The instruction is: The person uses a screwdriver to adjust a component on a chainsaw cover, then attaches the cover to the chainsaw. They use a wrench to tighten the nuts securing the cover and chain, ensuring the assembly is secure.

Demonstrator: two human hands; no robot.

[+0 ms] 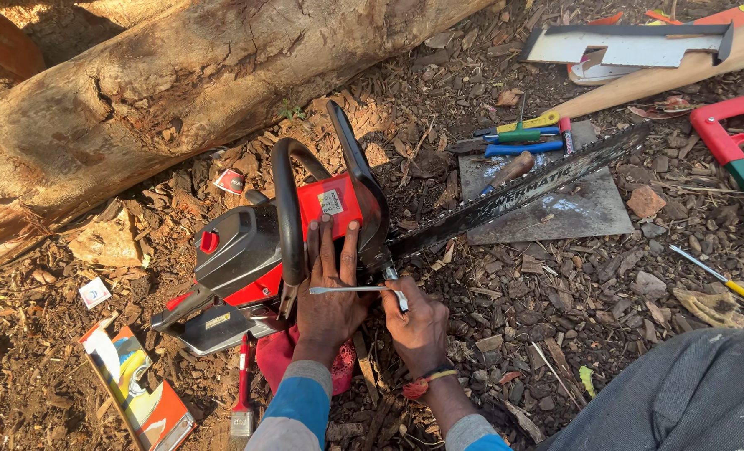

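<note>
Two hands on the saw (246,250): keep your left hand (330,288) pressed flat on the housing, your right hand (418,321) closed around the wrench (351,290), turning squarely.

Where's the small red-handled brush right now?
In the head view, the brush lies on the ground at bottom centre-left, just left of the left hand, below the chainsaw.
</note>
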